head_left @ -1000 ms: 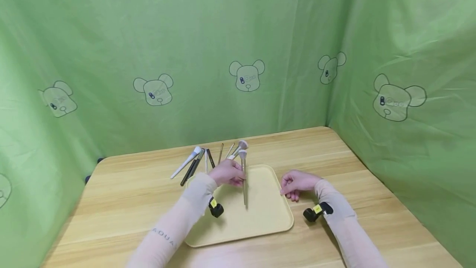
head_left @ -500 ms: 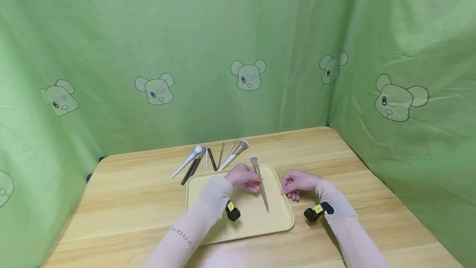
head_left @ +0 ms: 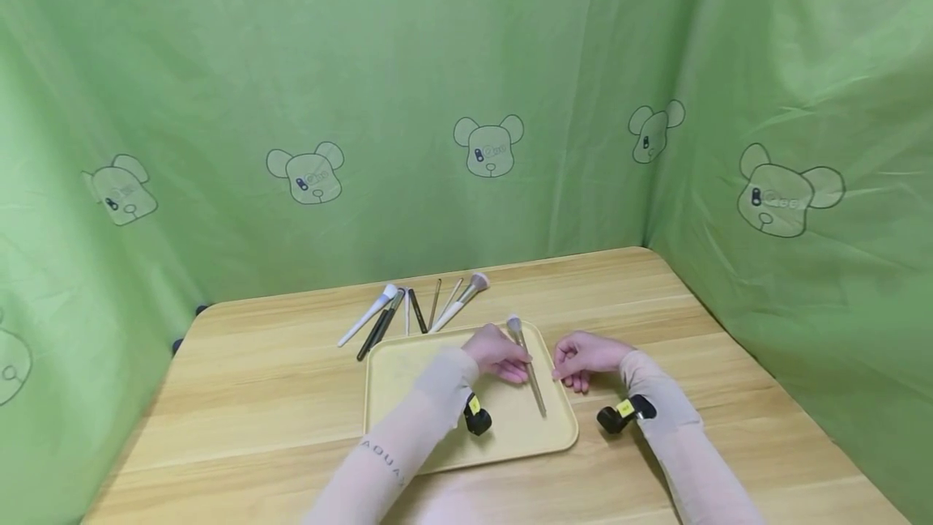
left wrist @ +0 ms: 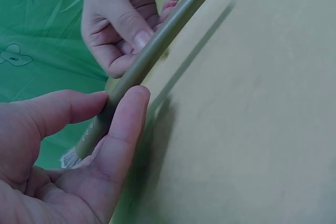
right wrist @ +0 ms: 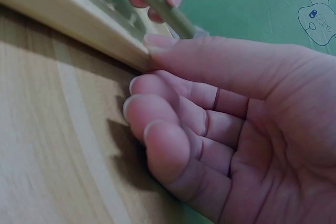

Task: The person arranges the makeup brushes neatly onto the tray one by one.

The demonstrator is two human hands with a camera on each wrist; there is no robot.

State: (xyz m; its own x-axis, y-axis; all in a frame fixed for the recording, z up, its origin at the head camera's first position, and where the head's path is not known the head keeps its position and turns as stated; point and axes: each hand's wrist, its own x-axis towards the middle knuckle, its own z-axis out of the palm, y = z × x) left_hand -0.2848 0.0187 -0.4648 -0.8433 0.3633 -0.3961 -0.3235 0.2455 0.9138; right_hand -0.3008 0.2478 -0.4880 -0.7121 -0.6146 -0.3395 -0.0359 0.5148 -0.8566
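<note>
My left hand (head_left: 498, 353) pinches a makeup brush (head_left: 535, 389) between thumb and fingers, over the right part of a pale yellow tray (head_left: 397, 371). In the left wrist view the brush's olive-gold handle (left wrist: 157, 45) slants up and right, its grey bristles (left wrist: 69, 158) partly hidden behind the fingers. The handle casts a shadow on the tray. At the tray's right side, my right hand (head_left: 590, 353) holds the rim. Its thumb (right wrist: 210, 59) lies on the rim (right wrist: 113, 43) in the right wrist view, with the other fingers curled below and beside it.
Behind the tray several makeup brushes lie fanned out: a white one with blue-white bristles (head_left: 368, 316), dark-handled ones (head_left: 375, 335), thin ones and a large fluffy brush (head_left: 462, 298). A wooden table (head_left: 240, 395) bears everything, with green curtains (head_left: 394, 104) behind and beside it.
My left hand has carried the makeup brush rightward across the tray, and the brush has tilted from nearly upright in view to slanting. The right hand stays at the tray's rim.
</note>
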